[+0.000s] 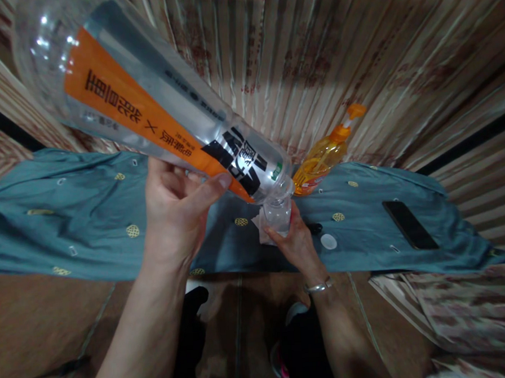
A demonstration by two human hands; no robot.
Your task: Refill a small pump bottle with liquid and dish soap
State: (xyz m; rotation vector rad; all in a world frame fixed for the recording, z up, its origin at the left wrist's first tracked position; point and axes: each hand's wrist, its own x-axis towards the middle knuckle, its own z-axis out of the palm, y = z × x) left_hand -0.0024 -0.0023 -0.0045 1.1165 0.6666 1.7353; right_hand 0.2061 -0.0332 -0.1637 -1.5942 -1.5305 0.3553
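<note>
A large clear plastic bottle [180, 108] with an orange, black and silver label is tilted, its neck pointing down to the right. My left hand [175, 210] is closed around its lower side, thumb on the label. Below the bottle's mouth, my right hand [295, 237] grips a small clear bottle [278, 213]. The large bottle's mouth meets or overlaps the small one's top; whether they touch I cannot tell. Something pale pink, perhaps cloth or paper [264, 233], shows beside the small bottle. Close to my right hand lie a white round lid [328, 241] and a small black object [316, 228].
An orange pump bottle [321, 160] stands behind my right hand. A dark phone [410, 225] lies at the right of the table with its green cloth [97, 219]. Patterned curtains [313, 50] hang close behind the table.
</note>
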